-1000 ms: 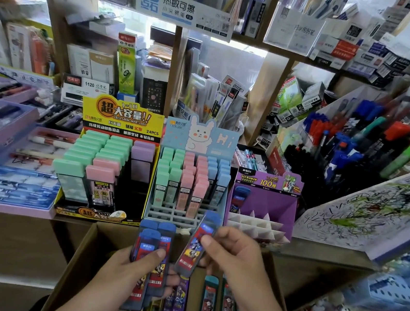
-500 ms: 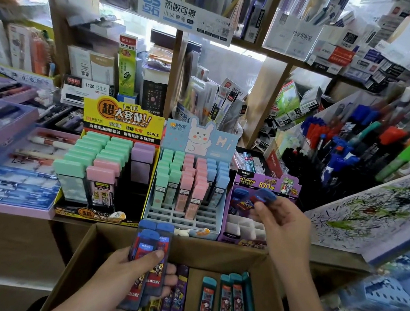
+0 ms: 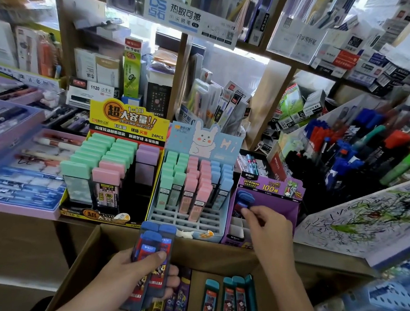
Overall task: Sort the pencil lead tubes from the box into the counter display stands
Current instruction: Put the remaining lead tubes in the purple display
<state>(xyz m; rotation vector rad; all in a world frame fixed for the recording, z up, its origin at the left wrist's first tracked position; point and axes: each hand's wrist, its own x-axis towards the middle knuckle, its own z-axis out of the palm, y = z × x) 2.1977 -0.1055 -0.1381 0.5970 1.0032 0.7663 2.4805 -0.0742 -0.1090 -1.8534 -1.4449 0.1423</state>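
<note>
With our right hand [image 3: 264,227] we pinch the blue cap of a dark plastic pencil lead tube [image 3: 242,205], at a back-left cell of the purple cardboard display stand [image 3: 282,206]. If we release it before it sits deep, it may tilt across the white dividers [image 3: 238,224]. Our left hand [image 3: 130,274] grips a stack of blue-capped tubes [image 3: 153,248] above the brown cardboard box [image 3: 213,255]; with a loose thumb they could slide out.

Stationery shop, stocked shelves [image 3: 348,56], pen racks [image 3: 366,152]
</note>
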